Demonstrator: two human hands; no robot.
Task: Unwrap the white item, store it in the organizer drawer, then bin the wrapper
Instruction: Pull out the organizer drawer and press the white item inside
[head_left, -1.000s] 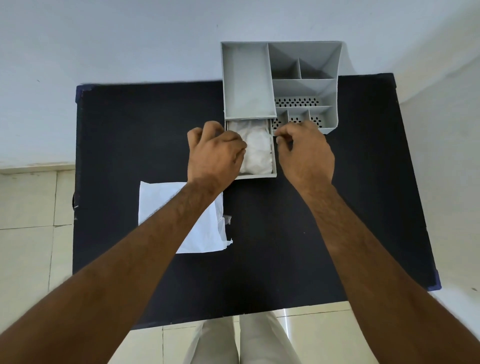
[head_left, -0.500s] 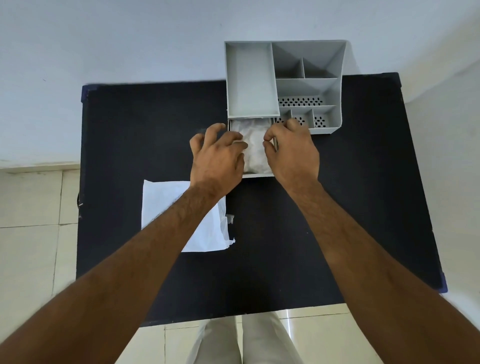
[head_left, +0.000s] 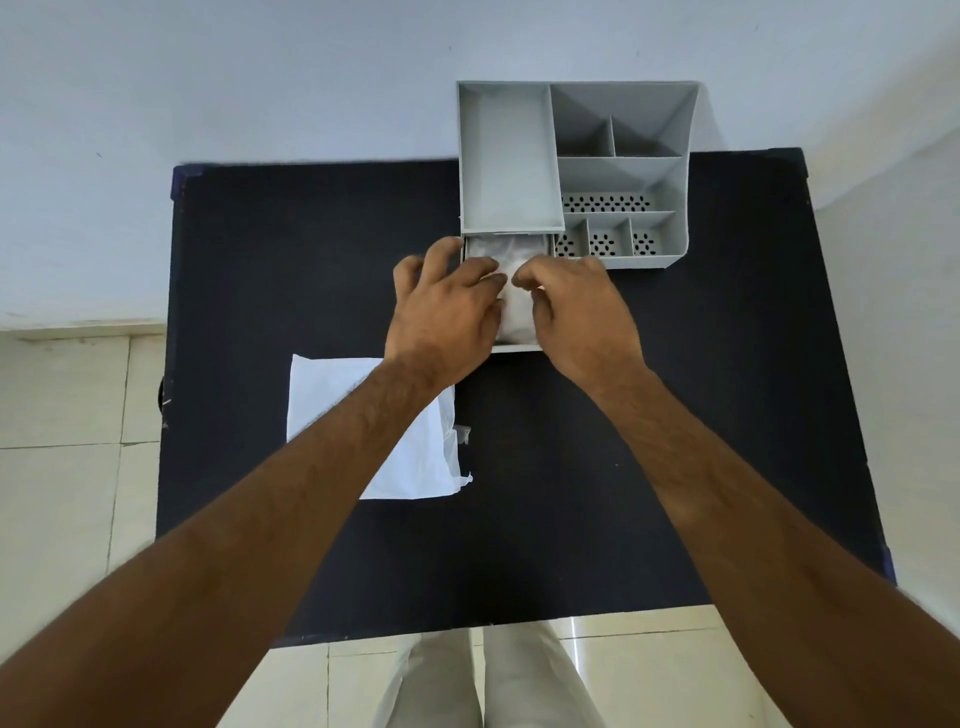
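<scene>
The crumpled white item (head_left: 517, 312) lies inside the pulled-out drawer (head_left: 514, 347) at the front left of the grey organizer (head_left: 623, 176). My left hand (head_left: 447, 312) covers the drawer's left half, outer fingers spread, thumb and forefinger on the item. From the right, my right hand (head_left: 582, 312) has its curled fingertips on the item's top. Both hands hide most of the item. The flat white wrapper (head_left: 332, 400) lies on the black table (head_left: 571, 493), partly under my left forearm.
The organizer stands at the table's far edge against a pale wall, with several open compartments, some perforated. A small scrap (head_left: 462, 432) lies beside the wrapper's right edge. Tiled floor shows to the left and below the table. No bin is in view.
Both hands have closed in from the drawer's sides to its middle, onto the white item. The drawer appears slightly less pulled out. The wrapper has not moved.
</scene>
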